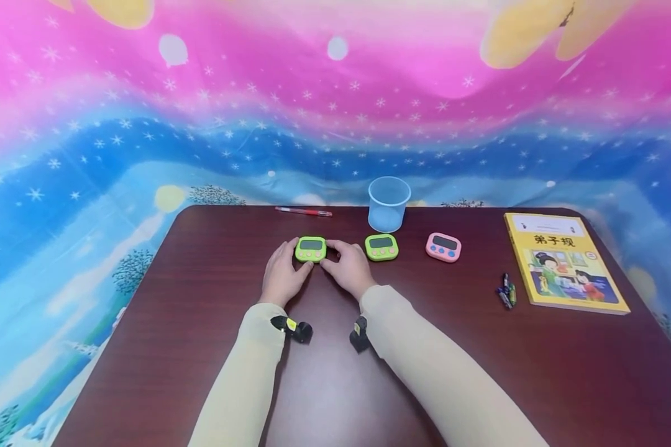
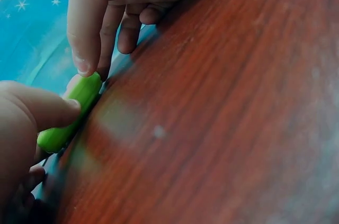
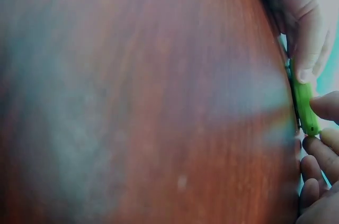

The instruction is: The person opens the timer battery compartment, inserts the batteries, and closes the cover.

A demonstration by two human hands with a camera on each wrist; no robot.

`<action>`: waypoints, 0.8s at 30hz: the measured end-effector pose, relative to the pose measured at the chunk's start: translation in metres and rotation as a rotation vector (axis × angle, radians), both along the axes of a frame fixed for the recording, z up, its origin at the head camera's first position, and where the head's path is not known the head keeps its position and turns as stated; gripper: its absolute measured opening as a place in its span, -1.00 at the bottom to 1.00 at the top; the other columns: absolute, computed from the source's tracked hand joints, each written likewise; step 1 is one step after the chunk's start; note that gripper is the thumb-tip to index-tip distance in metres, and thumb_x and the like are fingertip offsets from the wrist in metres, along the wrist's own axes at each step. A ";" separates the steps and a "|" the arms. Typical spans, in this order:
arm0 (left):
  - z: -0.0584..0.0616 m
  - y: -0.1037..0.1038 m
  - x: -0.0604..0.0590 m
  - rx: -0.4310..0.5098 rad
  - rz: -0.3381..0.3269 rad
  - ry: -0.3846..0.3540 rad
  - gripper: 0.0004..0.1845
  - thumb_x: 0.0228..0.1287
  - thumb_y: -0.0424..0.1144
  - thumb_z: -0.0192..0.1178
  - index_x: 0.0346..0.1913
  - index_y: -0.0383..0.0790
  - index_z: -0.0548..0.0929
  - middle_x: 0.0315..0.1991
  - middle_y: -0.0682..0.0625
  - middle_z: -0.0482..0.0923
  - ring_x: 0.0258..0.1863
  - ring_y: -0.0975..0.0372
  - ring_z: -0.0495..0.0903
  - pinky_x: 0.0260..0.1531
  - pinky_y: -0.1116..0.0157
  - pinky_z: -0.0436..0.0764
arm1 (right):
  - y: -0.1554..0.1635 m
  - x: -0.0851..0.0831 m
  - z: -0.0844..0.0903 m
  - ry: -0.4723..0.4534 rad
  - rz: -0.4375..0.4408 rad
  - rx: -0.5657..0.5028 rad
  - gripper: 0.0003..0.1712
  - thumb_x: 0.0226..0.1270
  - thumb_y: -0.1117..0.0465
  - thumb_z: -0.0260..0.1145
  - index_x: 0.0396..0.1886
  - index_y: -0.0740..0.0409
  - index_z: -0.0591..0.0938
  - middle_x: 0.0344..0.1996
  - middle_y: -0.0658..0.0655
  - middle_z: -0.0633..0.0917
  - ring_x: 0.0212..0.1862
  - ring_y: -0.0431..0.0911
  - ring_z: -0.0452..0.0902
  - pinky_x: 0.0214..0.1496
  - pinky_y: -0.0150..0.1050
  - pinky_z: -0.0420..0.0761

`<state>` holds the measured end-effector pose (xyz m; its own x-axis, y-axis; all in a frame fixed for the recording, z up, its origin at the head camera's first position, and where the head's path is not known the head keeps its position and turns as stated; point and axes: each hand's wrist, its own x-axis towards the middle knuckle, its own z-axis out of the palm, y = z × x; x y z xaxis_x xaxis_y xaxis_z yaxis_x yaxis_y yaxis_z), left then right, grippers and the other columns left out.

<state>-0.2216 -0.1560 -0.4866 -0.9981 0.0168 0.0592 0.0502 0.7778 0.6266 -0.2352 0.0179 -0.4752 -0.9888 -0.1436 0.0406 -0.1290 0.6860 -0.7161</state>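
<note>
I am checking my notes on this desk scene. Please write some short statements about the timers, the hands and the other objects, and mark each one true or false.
1. Both hands, left hand and right hand, hold the left green timer. True.
2. Three timers are green. False: two are green, with a second green timer, and one pink timer.
3. The clear cup stands upright behind the timers. True.
4. The yellow book lies at the table's left edge. False: it lies at the right.
</note>
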 end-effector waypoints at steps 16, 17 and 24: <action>0.001 0.000 0.013 0.101 0.037 0.110 -0.28 0.29 -0.12 0.39 0.45 -0.16 0.37 0.38 -0.11 0.42 0.42 0.02 0.30 0.47 -0.03 0.15 | 0.004 0.011 0.001 0.013 -0.018 -0.160 -0.49 0.33 0.05 0.42 0.26 0.00 0.64 0.00 0.06 0.74 -0.02 -0.08 0.62 0.07 -0.14 0.64; 0.001 0.000 0.014 0.105 0.034 0.120 -0.28 0.28 -0.12 0.40 0.45 -0.16 0.37 0.38 -0.11 0.43 0.42 0.02 0.31 0.47 -0.04 0.14 | 0.004 0.012 0.002 0.015 -0.018 -0.160 -0.49 0.33 0.05 0.42 0.26 0.00 0.64 0.03 0.06 0.73 0.02 -0.08 0.62 0.10 -0.14 0.63; -0.003 0.004 0.018 0.164 0.031 0.164 -0.28 0.25 -0.12 0.44 0.43 -0.14 0.40 0.35 -0.08 0.45 0.36 0.04 0.37 0.38 -0.01 0.34 | 0.008 0.018 0.005 0.067 -0.006 -0.177 -0.43 0.29 0.09 0.47 0.28 0.10 0.62 0.19 0.10 0.64 0.23 -0.05 0.55 0.25 -0.16 0.58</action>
<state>-0.2032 -0.1523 -0.4892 -0.9749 -0.0368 0.2196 0.1393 0.6686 0.7305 -0.2177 0.0259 -0.4699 -0.9838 -0.1228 0.1310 -0.1773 0.5507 -0.8156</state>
